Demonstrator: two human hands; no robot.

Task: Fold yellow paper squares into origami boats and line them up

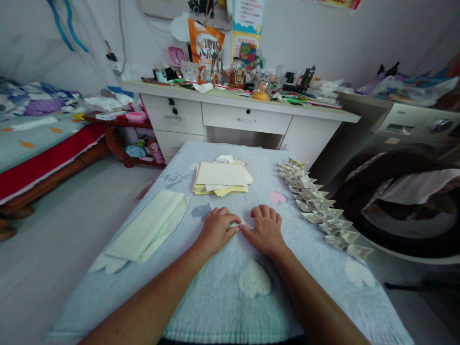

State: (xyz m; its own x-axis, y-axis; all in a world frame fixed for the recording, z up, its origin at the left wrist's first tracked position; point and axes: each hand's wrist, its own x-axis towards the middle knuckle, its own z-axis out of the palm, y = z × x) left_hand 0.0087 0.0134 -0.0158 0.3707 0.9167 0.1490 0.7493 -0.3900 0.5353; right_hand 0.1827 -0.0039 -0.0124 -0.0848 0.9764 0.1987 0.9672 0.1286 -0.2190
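A small piece of folded white paper [235, 224] lies on the cloth-covered table, mostly hidden by my fingers. My left hand [217, 227] is closed on its left side, thumb and forefinger pinching it. From the right, my right hand [266, 230] grips the other end with thumb and forefinger, the other fingers curled on the cloth. The two thumbs nearly meet. Beyond them sits a stack of cream and yellow paper sheets [222, 174]. Along the right side runs a row of several folded paper pieces [316, 201], pointed and boat-like.
Folded pale green sheets [149, 225] lie at the table's left. The blue patterned cloth [215, 306] covers the table. Behind stands a white desk [247, 117] crowded with jars and packets. A front-loading washing machine [413, 191] is at right, a bed [46, 134] at left.
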